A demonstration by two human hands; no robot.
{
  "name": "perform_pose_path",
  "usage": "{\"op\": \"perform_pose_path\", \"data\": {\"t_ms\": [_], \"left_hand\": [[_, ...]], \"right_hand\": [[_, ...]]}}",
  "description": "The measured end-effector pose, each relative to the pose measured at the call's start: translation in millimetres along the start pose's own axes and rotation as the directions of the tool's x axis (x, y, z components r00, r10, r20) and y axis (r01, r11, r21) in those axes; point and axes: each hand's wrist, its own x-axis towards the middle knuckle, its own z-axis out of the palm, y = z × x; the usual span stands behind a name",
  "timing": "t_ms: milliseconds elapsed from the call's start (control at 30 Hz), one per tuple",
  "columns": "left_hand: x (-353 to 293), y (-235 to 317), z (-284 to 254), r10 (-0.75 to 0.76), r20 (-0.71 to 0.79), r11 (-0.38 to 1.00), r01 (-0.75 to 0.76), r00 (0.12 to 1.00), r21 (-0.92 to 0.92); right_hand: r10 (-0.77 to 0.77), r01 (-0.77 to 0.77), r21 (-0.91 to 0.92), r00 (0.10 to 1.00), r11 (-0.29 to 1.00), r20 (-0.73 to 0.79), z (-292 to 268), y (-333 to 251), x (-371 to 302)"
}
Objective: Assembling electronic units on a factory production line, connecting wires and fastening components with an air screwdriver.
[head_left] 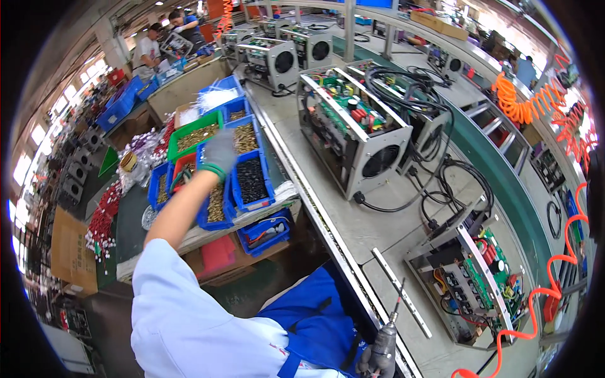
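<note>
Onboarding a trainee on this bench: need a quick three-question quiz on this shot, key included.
1. Multiple choice. The grey-gloved right hand holds:
A) a coiled orange hose
B) a grey power screwdriver with a long thin bit
C) a loop of black cable

2. True or false. The green rectangular plastic bin holds small brass-coloured parts.

3. Fill in the blank. The blurred left hand wears a grey glove with a ____ cuff.

Key: 1 B; 2 true; 3 green.
</note>
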Motion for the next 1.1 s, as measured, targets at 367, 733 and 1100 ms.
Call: {"op": "perform_pose_path", "data": {"t_ms": [367, 733, 1100], "left_hand": [[0.2, -107.1, 60.4, -0.196, 0.350, 0.946, 0.083, 0.916, 0.313], [12.5, -116.5, 56.0, -0.267, 0.339, 0.931, 0.150, 0.902, 0.334], [39.7, -10.0, 5.7, 0.173, 0.672, -0.532, 0.642, 0.720, -0.552]], "right_hand": [[-0.121, 0.126, -0.247, 0.992, 0.961, 0.036, 36.5, -7.5, 5.1], [-0.225, 0.222, -0.427, 0.973, 0.877, 0.043, 29.6, -6.1, 23.4], [-0.218, 0.231, -0.389, 0.973, 0.892, 0.078, 28.3, -5.8, 9.1]]}}
